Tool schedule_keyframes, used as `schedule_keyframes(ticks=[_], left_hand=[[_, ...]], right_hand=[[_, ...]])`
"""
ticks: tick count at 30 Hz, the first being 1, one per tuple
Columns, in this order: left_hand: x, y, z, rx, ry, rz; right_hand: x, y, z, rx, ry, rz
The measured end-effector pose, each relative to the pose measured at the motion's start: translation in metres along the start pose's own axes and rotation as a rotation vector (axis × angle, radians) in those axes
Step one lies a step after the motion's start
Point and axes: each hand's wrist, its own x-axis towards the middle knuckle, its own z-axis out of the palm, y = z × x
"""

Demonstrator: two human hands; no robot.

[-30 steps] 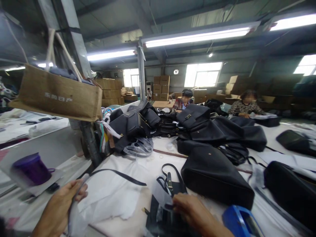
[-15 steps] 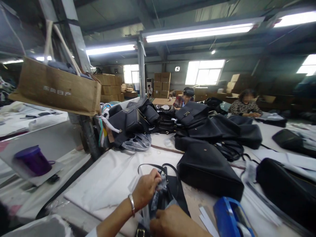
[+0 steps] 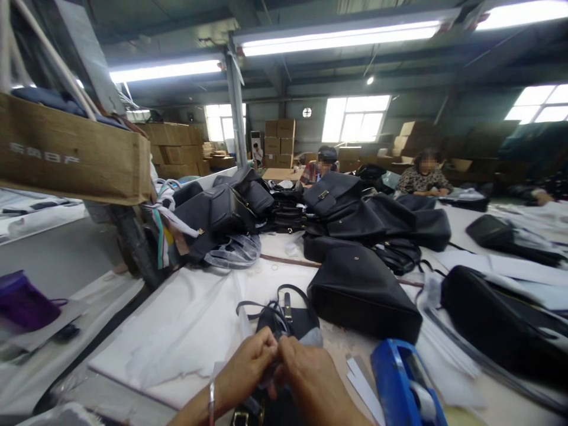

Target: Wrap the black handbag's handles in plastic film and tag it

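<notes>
Meeting over a black bag (image 3: 290, 319), left hand (image 3: 246, 371) and right hand (image 3: 313, 381) pinch fingertips together on something hidden; a tape dispenser (image 3: 402, 384) sits nearby.

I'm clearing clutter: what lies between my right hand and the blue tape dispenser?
White paper strips lie between the right hand and the blue tape dispenser, in the head view.

- Fluorescent ceiling tubes (image 3: 339, 38) glare white, blown out.
- Far windows (image 3: 355, 118) overexpose; the hall between stays dim.
- Edges stretch and smear; the near hands are soft.
</notes>
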Motion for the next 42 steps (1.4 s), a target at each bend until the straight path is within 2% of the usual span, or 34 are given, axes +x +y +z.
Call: schedule_keyframes(ticks=[5, 8, 12, 15, 18, 22, 27, 30, 37, 42], left_hand=[[-0.016, -0.001, -0.007, 0.007, 0.016, -0.008], [-0.026, -0.005, -0.014, 0.035, -0.034, -0.019], [-0.032, -0.006, -0.021, 0.077, -0.030, -0.019], [-0.035, -0.002, -0.025, 0.120, -0.034, -0.009], [-0.037, 0.002, -0.029, 0.155, -0.035, -0.014], [-0.040, 0.003, -0.031, 0.172, -0.010, -0.046], [-0.039, 0.001, -0.031, 0.177, -0.039, -0.079], [-0.035, -0.001, -0.032, 0.186, -0.054, -0.089], [-0.021, -0.008, -0.035, 0.200, -0.047, -0.120], [-0.006, -0.018, -0.037, 0.179, 0.012, -0.195]], right_hand=[[0.003, 0.006, 0.015, 0.136, 0.149, 0.122], [0.002, 0.017, 0.021, 0.306, 0.195, 0.059], [0.001, 0.029, 0.016, 0.469, 0.096, -0.129], [0.002, 0.035, 0.008, 0.475, 0.009, -0.163], [0.005, 0.041, 0.004, 0.458, -0.012, -0.136], [0.006, 0.053, 0.012, 0.505, 0.100, 0.006], [0.007, 0.067, 0.023, 0.694, 0.000, 0.004], [0.009, 0.070, 0.023, 0.754, -0.020, 0.057], [0.009, 0.065, 0.018, 0.567, 0.079, 0.055], [0.006, 0.053, 0.011, 0.424, 0.056, -0.002]])
